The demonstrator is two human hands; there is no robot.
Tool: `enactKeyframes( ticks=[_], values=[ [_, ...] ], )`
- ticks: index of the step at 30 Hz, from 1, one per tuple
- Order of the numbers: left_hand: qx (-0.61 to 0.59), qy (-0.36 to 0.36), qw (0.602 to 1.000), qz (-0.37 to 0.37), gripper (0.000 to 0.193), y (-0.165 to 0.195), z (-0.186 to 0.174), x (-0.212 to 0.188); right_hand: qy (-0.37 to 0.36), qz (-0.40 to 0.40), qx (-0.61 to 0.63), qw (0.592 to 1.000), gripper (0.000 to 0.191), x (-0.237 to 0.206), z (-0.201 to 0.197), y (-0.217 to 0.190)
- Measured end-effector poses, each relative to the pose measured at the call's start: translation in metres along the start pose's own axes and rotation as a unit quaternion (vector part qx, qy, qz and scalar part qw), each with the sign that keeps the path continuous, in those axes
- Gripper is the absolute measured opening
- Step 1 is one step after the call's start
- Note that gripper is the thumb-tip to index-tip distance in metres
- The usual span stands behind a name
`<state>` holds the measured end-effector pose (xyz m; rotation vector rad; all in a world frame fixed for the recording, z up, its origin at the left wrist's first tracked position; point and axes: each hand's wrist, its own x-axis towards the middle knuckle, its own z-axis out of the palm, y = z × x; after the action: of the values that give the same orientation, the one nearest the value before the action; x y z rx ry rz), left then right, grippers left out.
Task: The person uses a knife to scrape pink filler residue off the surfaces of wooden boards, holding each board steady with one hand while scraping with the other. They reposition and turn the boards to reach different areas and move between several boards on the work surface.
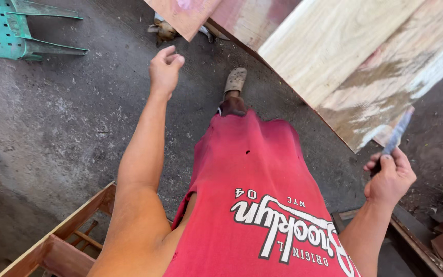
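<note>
Two hands work apart: right hand (390, 177) fingers pinch a thin bluish blade (397, 133) touching the plywood sheet (344, 56) edge, seemingly mid-trim. Left hand (164, 69), loosely curled and empty, hangs over the concrete floor (52, 128); steadying the sheet seems needed

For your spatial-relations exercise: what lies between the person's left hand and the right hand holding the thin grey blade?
In the head view, between the left hand and the right hand holding the thin grey blade lie the person's red shirt and the pale wooden boards.
</note>
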<state>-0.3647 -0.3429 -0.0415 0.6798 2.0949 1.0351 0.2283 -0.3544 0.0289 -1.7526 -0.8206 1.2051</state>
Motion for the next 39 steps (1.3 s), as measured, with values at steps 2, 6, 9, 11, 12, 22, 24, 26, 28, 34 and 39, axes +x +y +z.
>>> enactKeyframes(
  ticks=[2, 6, 9, 11, 12, 22, 24, 26, 28, 34, 39],
  values=[
    [-0.019, 0.024, 0.996, -0.086, 0.049, -0.006, -0.025, 0.020, -0.071, -0.040, -0.030, 0.996, 0.028, -0.001, 0.051, -0.032],
    [0.104, 0.026, 0.993, 0.048, 0.050, -0.005, -0.051, 0.063, -0.202, -0.187, -0.191, 0.942, 0.028, 0.002, 0.185, -0.087],
    [0.247, -0.009, 0.955, 0.163, 0.059, 0.008, -0.055, 0.102, -0.267, -0.304, -0.276, 0.872, 0.032, 0.012, 0.306, -0.102],
    [0.260, -0.039, 0.945, 0.196, 0.069, 0.020, -0.053, 0.127, -0.281, -0.292, -0.322, 0.856, 0.032, 0.020, 0.382, -0.096],
    [0.295, -0.054, 0.936, 0.184, 0.075, 0.028, -0.052, 0.140, -0.275, -0.324, -0.323, 0.846, 0.036, 0.023, 0.419, -0.090],
    [0.486, -0.188, 0.848, 0.095, 0.101, 0.041, -0.037, 0.203, -0.251, -0.293, -0.332, 0.861, 0.059, 0.038, 0.543, -0.049],
    [0.476, -0.193, 0.853, 0.096, 0.101, 0.037, -0.039, 0.201, -0.250, -0.274, -0.319, 0.872, 0.057, 0.037, 0.547, -0.050],
    [0.458, -0.185, 0.861, 0.118, 0.102, 0.035, -0.040, 0.199, -0.255, -0.265, -0.309, 0.877, 0.055, 0.036, 0.550, -0.051],
    [0.470, -0.198, 0.854, 0.101, 0.099, 0.034, -0.042, 0.199, -0.262, -0.270, -0.298, 0.877, 0.052, 0.037, 0.552, -0.053],
    [0.496, -0.208, 0.833, 0.134, 0.094, 0.036, -0.042, 0.199, -0.370, 0.084, -0.123, 0.917, 0.049, 0.048, 0.538, -0.058],
    [0.516, -0.193, 0.819, 0.160, 0.086, 0.037, -0.040, 0.179, -0.355, 0.167, 0.048, 0.919, 0.042, 0.051, 0.509, -0.063]
  ],
)
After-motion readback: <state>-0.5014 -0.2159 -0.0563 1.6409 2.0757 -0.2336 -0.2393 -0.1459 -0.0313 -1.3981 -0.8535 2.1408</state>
